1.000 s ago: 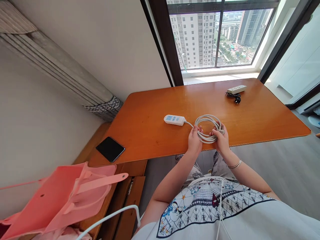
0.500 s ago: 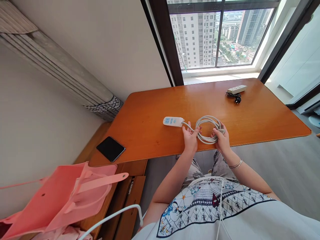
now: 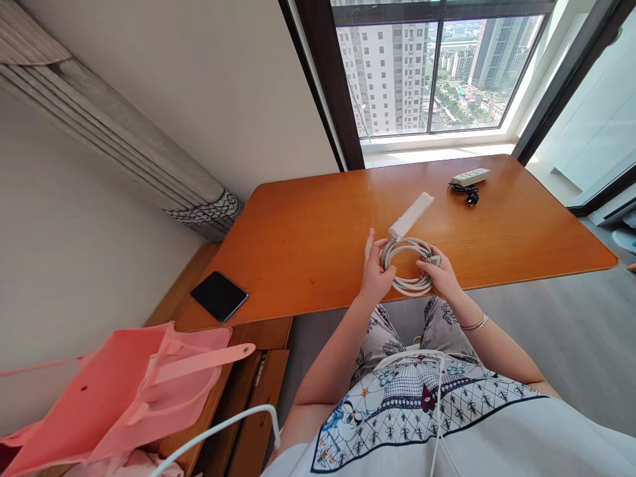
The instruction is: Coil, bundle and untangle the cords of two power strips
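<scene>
A coil of whitish cable (image 3: 412,287) is held between my two hands over the front part of the table. My left hand (image 3: 376,270) is closed on the coil's left side, thumb in front. On the right side, my right hand (image 3: 441,270) grips the loops where a grey plug seems to lie, partly hidden by the fingers. The white power strip (image 3: 411,215) at the cable's end points up and to the right beyond the coil, its socket face out of sight.
Another power strip (image 3: 470,177) with a bundled black cord and plug (image 3: 472,199) lies near the window. A black tablet (image 3: 219,296) is on the table's left corner. Left of the wooden table (image 3: 308,212) is a pink bag (image 3: 144,377). A white cable (image 3: 223,430) arches at lower left.
The power strip has swung from lying leftward with its sockets showing to pointing up and right, sockets hidden. My left hand has moved in closer around the coil.
</scene>
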`<state>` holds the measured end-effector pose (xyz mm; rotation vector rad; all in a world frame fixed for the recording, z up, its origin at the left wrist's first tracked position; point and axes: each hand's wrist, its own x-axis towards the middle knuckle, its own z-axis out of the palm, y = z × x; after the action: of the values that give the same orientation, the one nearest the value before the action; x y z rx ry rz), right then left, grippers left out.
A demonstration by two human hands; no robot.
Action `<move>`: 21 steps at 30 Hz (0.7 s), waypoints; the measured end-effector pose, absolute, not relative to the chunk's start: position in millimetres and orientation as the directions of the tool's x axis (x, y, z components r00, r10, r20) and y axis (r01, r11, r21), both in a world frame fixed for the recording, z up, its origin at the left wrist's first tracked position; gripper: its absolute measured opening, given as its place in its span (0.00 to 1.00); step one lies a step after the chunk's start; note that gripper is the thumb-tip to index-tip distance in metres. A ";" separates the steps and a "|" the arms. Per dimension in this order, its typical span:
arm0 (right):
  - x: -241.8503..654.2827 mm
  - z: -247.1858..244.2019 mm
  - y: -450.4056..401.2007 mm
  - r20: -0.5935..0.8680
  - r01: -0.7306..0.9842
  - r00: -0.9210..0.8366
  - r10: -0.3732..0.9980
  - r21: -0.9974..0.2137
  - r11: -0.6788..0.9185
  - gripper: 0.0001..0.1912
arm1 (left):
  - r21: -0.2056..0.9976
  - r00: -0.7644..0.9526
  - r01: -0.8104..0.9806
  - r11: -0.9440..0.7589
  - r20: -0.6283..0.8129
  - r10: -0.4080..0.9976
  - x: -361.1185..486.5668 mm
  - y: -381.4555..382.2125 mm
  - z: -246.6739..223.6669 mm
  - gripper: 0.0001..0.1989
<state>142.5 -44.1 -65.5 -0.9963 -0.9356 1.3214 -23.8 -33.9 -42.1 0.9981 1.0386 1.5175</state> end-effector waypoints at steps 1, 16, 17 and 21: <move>143.2 -63.4 -44.7 -0.023 -0.334 0.028 0.999 -0.942 -0.012 0.30 | 0.956 -0.090 -0.251 -0.150 0.132 0.987 -24.7 -35.0 -38.7 0.27; 150.2 -60.0 -52.8 0.102 -0.263 0.003 0.995 -0.960 0.099 0.24 | 0.966 0.231 -0.258 -0.019 0.080 0.970 -40.7 -25.5 -17.2 0.21; 150.5 -58.8 -53.2 0.108 -0.270 -0.021 0.994 -0.958 0.098 0.27 | 0.953 0.221 -0.302 0.034 0.035 0.975 -40.9 -24.8 -17.3 0.23; 154.4 -58.3 -52.8 0.077 -0.291 -0.061 0.995 -0.955 0.056 0.32 | 0.912 0.360 -0.325 0.250 -0.124 0.924 -45.7 -22.1 -17.3 0.26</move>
<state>154.4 -52.8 -58.3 -0.9085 -1.0715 1.3355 -45.7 -22.1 -17.3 0.9426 0.7843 0.9813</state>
